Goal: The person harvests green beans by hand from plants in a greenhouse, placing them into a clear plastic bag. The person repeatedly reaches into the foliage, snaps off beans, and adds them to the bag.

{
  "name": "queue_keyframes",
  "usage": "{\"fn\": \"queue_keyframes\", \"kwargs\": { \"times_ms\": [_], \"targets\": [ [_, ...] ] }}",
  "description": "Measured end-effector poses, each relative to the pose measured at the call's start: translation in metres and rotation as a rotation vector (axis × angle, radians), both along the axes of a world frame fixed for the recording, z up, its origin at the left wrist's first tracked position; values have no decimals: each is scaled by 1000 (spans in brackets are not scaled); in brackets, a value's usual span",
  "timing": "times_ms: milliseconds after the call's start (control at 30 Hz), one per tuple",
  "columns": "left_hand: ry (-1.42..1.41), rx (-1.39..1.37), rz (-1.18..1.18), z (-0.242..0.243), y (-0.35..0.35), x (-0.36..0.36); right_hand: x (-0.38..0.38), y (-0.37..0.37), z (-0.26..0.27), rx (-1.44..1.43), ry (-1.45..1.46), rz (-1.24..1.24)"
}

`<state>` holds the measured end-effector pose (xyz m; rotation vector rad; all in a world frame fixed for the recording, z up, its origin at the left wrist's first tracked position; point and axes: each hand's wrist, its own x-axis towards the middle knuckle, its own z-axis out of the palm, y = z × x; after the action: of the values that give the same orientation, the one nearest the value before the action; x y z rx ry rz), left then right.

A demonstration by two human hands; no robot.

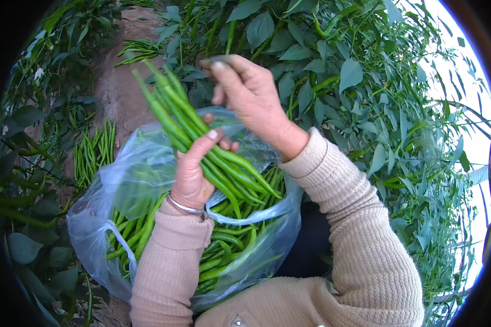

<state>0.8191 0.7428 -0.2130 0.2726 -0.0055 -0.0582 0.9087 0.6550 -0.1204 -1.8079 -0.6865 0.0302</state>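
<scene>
My left hand [194, 175] grips a bunch of long green chili peppers [188, 122], its thumb across them. The bunch slants, with the stem ends at the upper left and the pointed tips at the lower right. A metal bangle [185, 205] circles the left wrist. Just above and right of the bunch is my right hand [249, 92], apart from the peppers, with its fingers curled and its thumb pressed toward the forefinger. A dark, blurred patch shows at those fingertips; I cannot tell what it is. Below both hands, a clear plastic bag [94, 225] gapes, holding many more green peppers [223, 245].
Leafy pepper plants [352, 77] crowd the right side, and more foliage [28, 122] lines the left. On the bare soil path [120, 88] lie a pile of peppers [95, 153] beside the bag and another pile [139, 51] farther off.
</scene>
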Motion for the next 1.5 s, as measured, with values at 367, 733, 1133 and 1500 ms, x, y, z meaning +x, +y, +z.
{"fn": "queue_keyframes", "kwargs": {
  "times_ms": [367,733,1133,1500],
  "targets": [
    [135,7,22,-4,3,1,34,-323,-88,-763,-346,-879],
    [100,105,-9,-5,-3,4,116,-343,11,154,-376,-1036],
    [131,54,-10,-8,0,4,90,-315,86,-93,640,-245],
    [117,82,0,-9,2,3,63,-298,53,-7,467,-190]
  ]
}}
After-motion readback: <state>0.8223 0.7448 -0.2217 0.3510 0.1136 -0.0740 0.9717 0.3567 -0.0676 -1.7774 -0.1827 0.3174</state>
